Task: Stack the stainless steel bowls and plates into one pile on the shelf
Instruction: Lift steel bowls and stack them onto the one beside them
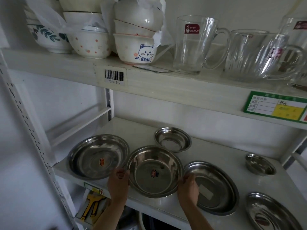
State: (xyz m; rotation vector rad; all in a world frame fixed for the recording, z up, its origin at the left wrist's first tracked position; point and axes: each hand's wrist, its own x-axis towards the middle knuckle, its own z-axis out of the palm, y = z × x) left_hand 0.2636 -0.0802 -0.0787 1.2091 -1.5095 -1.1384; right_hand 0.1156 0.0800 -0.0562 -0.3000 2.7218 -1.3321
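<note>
Head view, looking down and forward at a white shelf [207, 156] holding steel dishes. Far left, a large plate [98, 156] with a red sticker is sitting at the shelf's front edge. The left hand [118, 183] is gripping the left rim of the middle bowl [154, 171], fingers curling over the edge beside the large plate. That middle bowl, also stickered, is lying between both hands near the front of the shelf; whether it is lifted or resting, cannot tell. Behind it, a smaller bowl [172, 139] is standing alone toward the back. The right hand [188, 188] is clasping the bowl's right rim, thumb over the edge, its back overlapping a wide plate [214, 188] with a pale label. Further right, a small bowl [260, 164] is sitting well apart, and another plate [272, 213] is running out of the lower right corner. On the shelf above, ceramic bowls [93, 42] are crowding left, a glass mug [194, 45] standing right of them.
</note>
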